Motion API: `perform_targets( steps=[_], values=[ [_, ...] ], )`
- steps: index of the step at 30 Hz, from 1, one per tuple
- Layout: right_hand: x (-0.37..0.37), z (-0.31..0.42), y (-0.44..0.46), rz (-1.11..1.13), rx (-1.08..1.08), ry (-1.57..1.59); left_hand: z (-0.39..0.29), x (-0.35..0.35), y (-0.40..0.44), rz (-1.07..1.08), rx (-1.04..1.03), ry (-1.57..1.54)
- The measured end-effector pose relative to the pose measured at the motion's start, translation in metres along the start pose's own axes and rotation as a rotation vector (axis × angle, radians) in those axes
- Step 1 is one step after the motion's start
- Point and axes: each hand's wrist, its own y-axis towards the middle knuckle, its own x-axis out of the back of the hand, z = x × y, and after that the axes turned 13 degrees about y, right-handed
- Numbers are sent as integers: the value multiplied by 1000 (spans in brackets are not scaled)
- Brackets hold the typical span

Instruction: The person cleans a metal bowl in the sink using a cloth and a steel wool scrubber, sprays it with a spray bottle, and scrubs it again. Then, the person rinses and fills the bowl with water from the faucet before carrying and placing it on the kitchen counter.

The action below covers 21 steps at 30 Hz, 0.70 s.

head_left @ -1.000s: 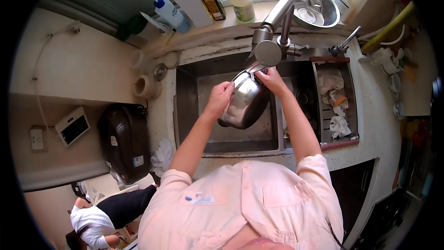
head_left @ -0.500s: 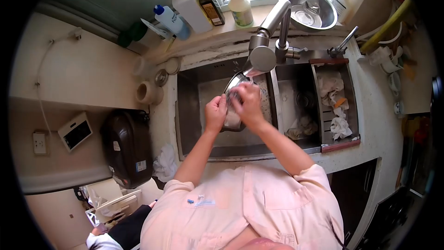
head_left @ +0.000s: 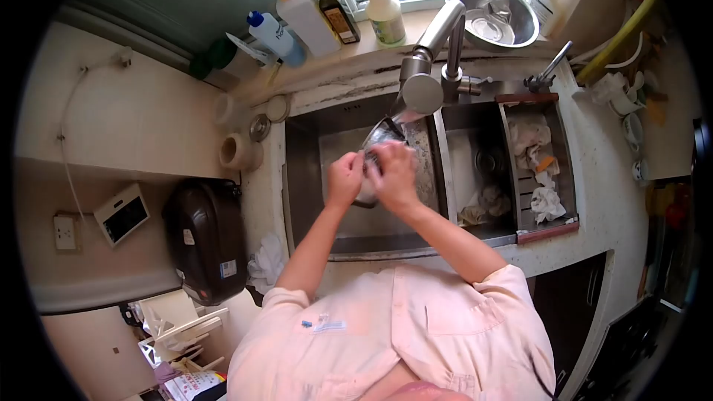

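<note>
A shiny metal pot (head_left: 367, 194) is tilted over the left basin of the steel sink (head_left: 356, 243), under the faucet (head_left: 422, 94). My left hand (head_left: 345, 180) grips the pot's rim at its left side. My right hand (head_left: 395, 174) is at the pot's mouth with fingers curled and somewhat blurred. Something dark and small shows under those fingers, but I cannot make out what it is. Both hands largely cover the pot.
Bottles (head_left: 307, 18) and a spray bottle (head_left: 385, 15) line the windowsill, beside a metal bowl (head_left: 492, 15). Crumpled cloths (head_left: 547, 204) lie in the tray right of the sink. A clay-coloured jar (head_left: 231, 152) stands on the left. A brown bin (head_left: 204, 238) is further left.
My right hand has come from the pot's far rim to its mouth, closer to my left hand. The pot has turned. The other person at lower left has gone out of view.
</note>
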Motion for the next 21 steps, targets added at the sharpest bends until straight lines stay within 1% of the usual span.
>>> perform_targets(
  steps=[1,3,4,5,6,7,9,10,13,14,16,17,18,19,21],
  values=[
    [-4,-8,-1,-29,-74,34,-1,-4,0,19,-18,-25],
    [-18,-52,15,-105,-207,94,-1,-6,3,49,-48,-78],
    [-19,-83,27,-45,-404,68,5,-3,-1,59,-46,-101],
    [-23,-123,32,9,-480,190,11,5,-8,79,-35,-116],
    [-4,-124,31,69,-683,621,-2,20,-12,187,166,-316],
    [13,-122,39,136,-857,1057,0,25,-10,192,181,-459],
    [24,-125,36,129,-933,1206,7,37,-9,203,220,-745],
    [27,-127,34,125,-974,1280,18,40,-6,256,234,-780],
    [31,-140,38,110,-955,1311,36,35,8,346,150,-571],
    [35,-138,43,103,-925,1306,30,34,16,352,113,-529],
    [42,-126,58,175,-818,1070,14,28,29,360,48,-445],
    [42,-121,63,210,-764,953,11,21,33,362,95,-405],
    [33,-124,65,196,-724,941,8,11,39,364,134,-365],
    [25,-124,65,168,-618,753,3,2,44,365,166,-325],
    [8,-116,61,101,-411,375,-6,-10,46,258,189,-319]
  ],
)
